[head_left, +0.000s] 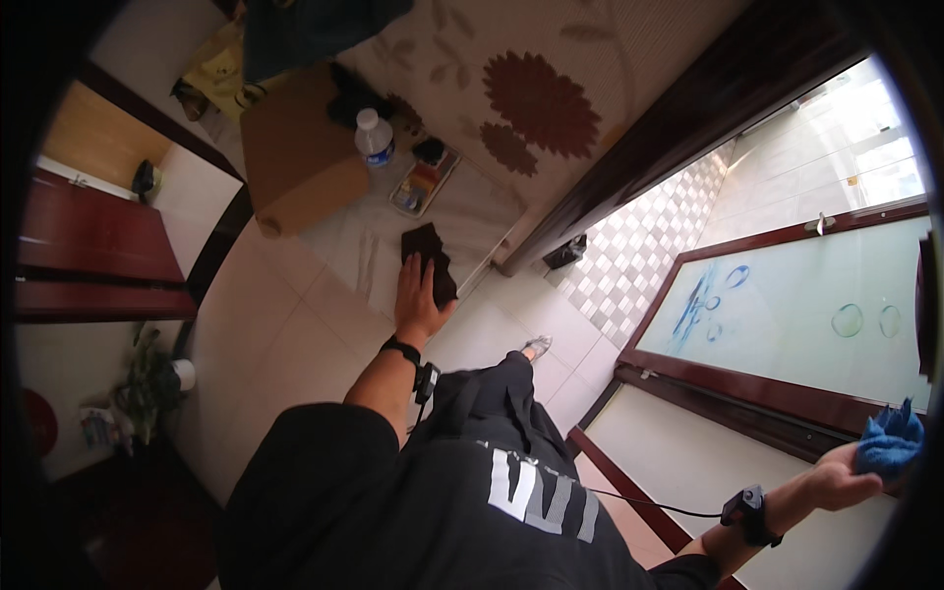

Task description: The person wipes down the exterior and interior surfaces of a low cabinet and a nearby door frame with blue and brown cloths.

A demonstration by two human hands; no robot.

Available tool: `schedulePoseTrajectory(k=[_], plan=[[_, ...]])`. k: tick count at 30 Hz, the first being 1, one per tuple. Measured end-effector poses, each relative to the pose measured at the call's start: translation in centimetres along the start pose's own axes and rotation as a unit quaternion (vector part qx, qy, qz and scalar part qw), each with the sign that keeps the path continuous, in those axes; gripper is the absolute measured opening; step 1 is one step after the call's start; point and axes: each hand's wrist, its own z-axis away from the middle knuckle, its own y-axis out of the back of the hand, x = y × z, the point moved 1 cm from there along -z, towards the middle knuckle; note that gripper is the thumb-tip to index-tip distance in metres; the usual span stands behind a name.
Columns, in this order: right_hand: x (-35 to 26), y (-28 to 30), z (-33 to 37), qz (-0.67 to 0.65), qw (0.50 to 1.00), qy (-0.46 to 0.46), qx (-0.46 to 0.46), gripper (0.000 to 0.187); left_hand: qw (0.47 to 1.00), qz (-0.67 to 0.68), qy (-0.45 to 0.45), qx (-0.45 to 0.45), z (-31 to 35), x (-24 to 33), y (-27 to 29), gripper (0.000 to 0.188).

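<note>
My left hand (pixel 422 303) reaches over the near edge of a white marble-look table top, its fingers and thumb closed around a crumpled dark brown cloth (pixel 425 242). Whether the cloth rests on the surface I cannot tell. Out at the far right, my right hand (pixel 836 480) grips a bunched blue cloth (pixel 891 439) in front of the lower frame of a glass-panelled door (pixel 777 315). Black straps with small devices circle both wrists.
On the table (pixel 472 211) stand a clear bottle with a white cap (pixel 374 138), a small tray (pixel 425 185) and a brown cardboard box (pixel 295 147). A dark wooden door frame (pixel 629 138) rises beside it. A potted plant (pixel 143 388) is at the left.
</note>
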Motion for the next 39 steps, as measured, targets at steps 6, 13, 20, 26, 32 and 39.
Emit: schedulePoseTrajectory(k=[6, 13, 20, 26, 32, 39], plan=[[-1.8, -10.6, 0.6, 0.291, 0.875, 0.380, -0.075, 0.058, 1.000, 0.007, -0.004, -0.008, -0.9, 0.9, 0.1, 0.085], [-6.0, -23.6, 1.3, 0.113, 0.938, 0.324, -0.052, 0.051, 0.998, 0.052, -0.002, 0.018, -0.6, -0.8, -0.3, 0.087], [-6.4, -32.5, 4.6, 0.046, 0.959, 0.276, 0.040, 0.057, 0.998, 0.054, 0.019, -0.031, 0.0, -1.8, 0.2, 0.085], [-3.1, -32.0, 15.1, 0.057, 0.975, 0.197, -0.084, 0.056, 0.997, 0.073, 0.012, -0.023, 0.0, -1.9, 0.0, 0.086], [-1.6, -27.5, 29.4, -0.029, 0.936, -0.021, -0.349, 0.044, 0.997, 0.080, -0.001, 0.003, -0.1, -2.7, -0.5, 0.074], [-8.4, -25.5, 36.6, -0.226, 0.824, -0.245, -0.459, 0.041, 0.991, -0.013, -0.130, -0.018, -1.0, -8.0, 0.6, 0.049]])
